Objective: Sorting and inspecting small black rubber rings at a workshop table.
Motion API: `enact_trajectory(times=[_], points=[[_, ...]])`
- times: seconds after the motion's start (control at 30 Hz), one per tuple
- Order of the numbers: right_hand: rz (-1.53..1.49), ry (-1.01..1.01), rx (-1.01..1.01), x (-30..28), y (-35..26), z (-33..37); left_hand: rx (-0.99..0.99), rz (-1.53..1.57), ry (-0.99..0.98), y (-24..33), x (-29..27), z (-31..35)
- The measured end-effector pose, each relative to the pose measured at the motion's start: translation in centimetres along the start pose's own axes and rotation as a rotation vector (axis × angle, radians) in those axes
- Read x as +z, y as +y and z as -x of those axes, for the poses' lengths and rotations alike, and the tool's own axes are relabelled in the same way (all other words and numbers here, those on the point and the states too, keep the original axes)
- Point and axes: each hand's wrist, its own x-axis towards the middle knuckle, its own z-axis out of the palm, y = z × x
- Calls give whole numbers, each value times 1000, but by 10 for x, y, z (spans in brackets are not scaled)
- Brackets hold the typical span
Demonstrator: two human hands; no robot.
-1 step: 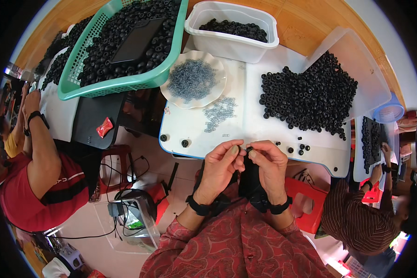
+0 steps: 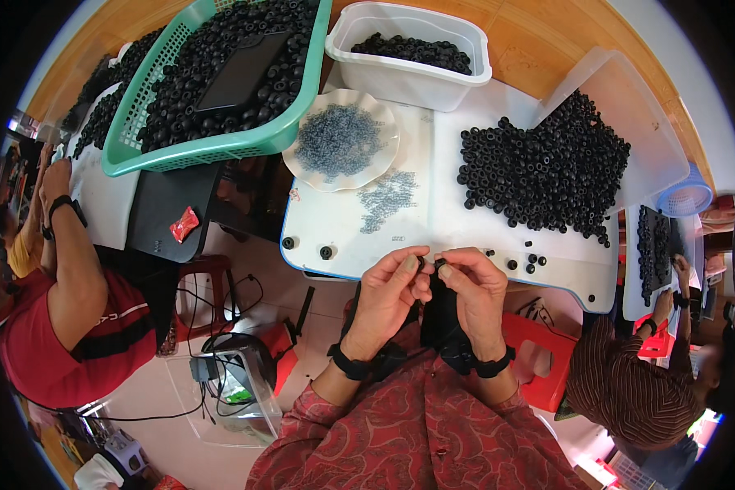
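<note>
Just past the table's front edge, my left hand (image 2: 390,292) pinches a small black round part (image 2: 420,264) between thumb and fingertips. Close beside it, my right hand (image 2: 479,296) is closed on another small black part (image 2: 439,264); whether the two parts touch I cannot tell. To the right on the white tabletop lie a few loose black parts (image 2: 532,268). Further back, a large heap of black ring-like parts (image 2: 547,167) spills from a tipped clear bin (image 2: 657,122). A cream scalloped plate (image 2: 298,167) holds many small translucent pieces, and more such pieces (image 2: 384,198) lie beside it.
A green basket (image 2: 302,122) full of black parts, with a dark flat case (image 2: 243,72) on top, stands back left. Behind the plate is a white tub (image 2: 420,82). Co-workers sit left (image 2: 73,327) and right (image 2: 629,384). Cables (image 2: 208,359) hang lower left; a red stool (image 2: 539,359) stands right.
</note>
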Motion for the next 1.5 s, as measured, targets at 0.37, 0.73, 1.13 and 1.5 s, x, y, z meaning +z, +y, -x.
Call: enact_trajectory(times=[0.37, 0.73, 1.13, 1.5], points=[[275, -38, -186, 8, -5, 3, -19, 110, -100, -1, -9, -2], [262, -30, -179, 8, -4, 3, -19, 117, -111, -3, -10, -3], [254, -32, -160, 10, -1, 2, -5, 108, -88, -3, -8, -3], [365, -15, -245, 13, 0, 2, 17, 39, -68, -2, -8, -1]])
